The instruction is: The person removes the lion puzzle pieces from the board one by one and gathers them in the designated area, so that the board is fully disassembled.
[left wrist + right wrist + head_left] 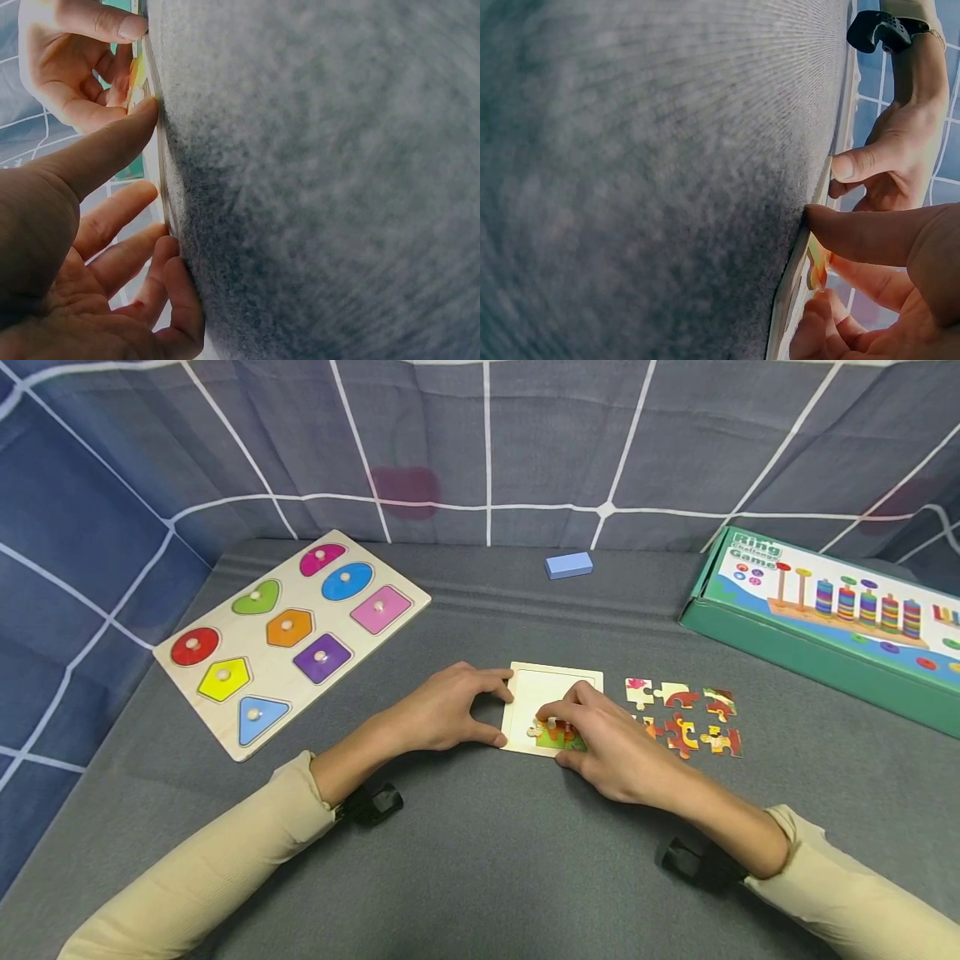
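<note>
A square wooden puzzle tray (551, 670) lies on the grey table with joined jigsaw pieces (553, 739) in its lower part, partly covered. My left hand (450, 706) touches the tray's left edge with spread thumb and fingertips. Over the tray, my right hand (611, 743) has curled fingers at a puzzle piece (818, 262), which looks slightly raised in the right wrist view. Its thumb touches the tray's front edge. Right of the tray lie several loose jigsaw pieces (681, 732), some partly hidden by the right hand.
At the left lies a wooden shape board (315, 602) with coloured knobbed shapes. A blue block (568, 566) sits near the back curtain. The green Ring Challenge Game box (825, 652) stands at the right. Dark blue checked cloth (540, 452) hangs behind the table.
</note>
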A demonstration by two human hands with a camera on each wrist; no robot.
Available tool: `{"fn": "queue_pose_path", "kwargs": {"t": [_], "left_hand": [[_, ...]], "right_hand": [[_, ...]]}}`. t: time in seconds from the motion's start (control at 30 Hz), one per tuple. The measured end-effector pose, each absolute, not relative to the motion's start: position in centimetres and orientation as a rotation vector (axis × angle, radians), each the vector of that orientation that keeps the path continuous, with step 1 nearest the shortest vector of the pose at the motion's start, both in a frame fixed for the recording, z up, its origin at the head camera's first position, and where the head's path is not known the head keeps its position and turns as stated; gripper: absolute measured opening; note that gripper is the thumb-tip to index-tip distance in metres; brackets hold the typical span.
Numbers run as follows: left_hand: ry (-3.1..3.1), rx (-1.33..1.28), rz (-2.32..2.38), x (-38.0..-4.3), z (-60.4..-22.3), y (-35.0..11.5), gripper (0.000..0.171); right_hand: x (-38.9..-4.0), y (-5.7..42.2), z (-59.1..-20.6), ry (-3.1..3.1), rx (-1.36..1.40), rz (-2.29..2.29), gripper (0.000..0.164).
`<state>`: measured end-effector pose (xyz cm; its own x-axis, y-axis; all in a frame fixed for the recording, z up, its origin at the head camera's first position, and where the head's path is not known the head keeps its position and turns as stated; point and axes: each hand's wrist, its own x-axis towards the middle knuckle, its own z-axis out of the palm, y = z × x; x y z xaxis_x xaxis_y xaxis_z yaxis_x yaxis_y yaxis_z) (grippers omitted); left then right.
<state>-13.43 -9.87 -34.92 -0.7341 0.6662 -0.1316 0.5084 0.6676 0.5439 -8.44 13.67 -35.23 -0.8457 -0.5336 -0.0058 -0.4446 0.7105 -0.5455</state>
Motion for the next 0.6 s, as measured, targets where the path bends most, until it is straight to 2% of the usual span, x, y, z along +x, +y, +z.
{"fn": "queue_pose_path", "kwargs": {"t": [0.6], "left_hand": [[2.57,0.93,0.686,-13.44,-35.06,-9.91,0.045]], "right_hand": [[-8.59,13.69,-35.36,2.74,-0.828,-0.827,0.038]]}}
